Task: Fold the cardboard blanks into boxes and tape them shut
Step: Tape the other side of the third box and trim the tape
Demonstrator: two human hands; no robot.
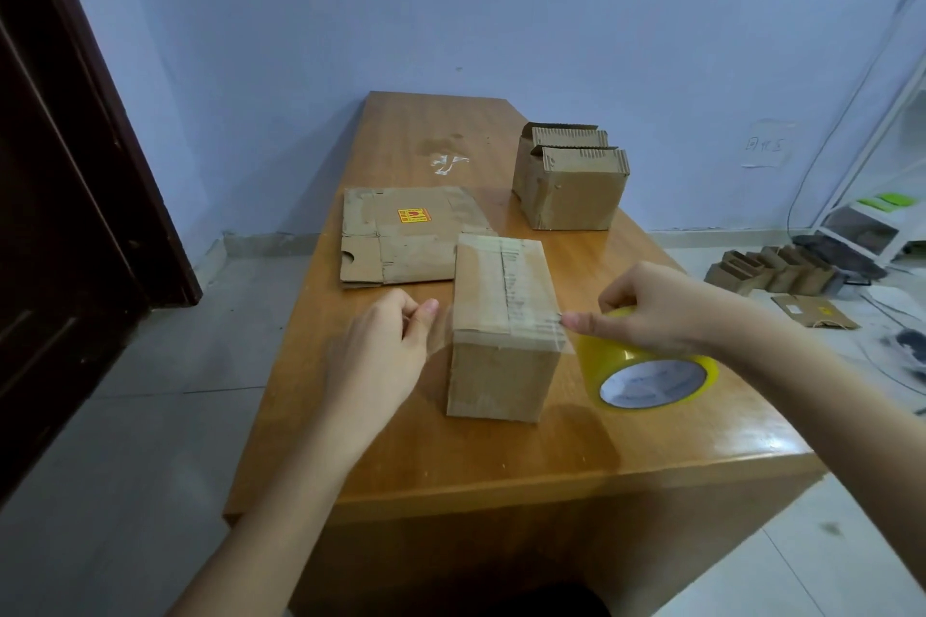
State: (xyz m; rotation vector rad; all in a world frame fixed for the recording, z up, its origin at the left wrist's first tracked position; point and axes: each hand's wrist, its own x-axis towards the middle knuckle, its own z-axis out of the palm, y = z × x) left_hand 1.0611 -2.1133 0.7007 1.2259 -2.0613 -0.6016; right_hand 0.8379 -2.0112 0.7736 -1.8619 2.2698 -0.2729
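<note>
A folded cardboard box [501, 316] stands on the wooden table [451, 456], clear tape running along its top seam and across its near top edge. My left hand [381, 351] is just left of the box and pinches the free end of the clear tape strip. My right hand [661, 311] grips the yellow tape roll [646, 376] at the box's right side, its index finger pointing at the top right corner. A flat cardboard blank [401, 236] with a red-yellow label lies behind the box.
Two open-topped boxes [571, 180] stand at the back right of the table. A scrap of clear tape [448, 163] is stuck on the far tabletop. More cardboard pieces [771, 271] and a white shelf [882, 195] are on the floor at right; a dark door [65, 165] is left.
</note>
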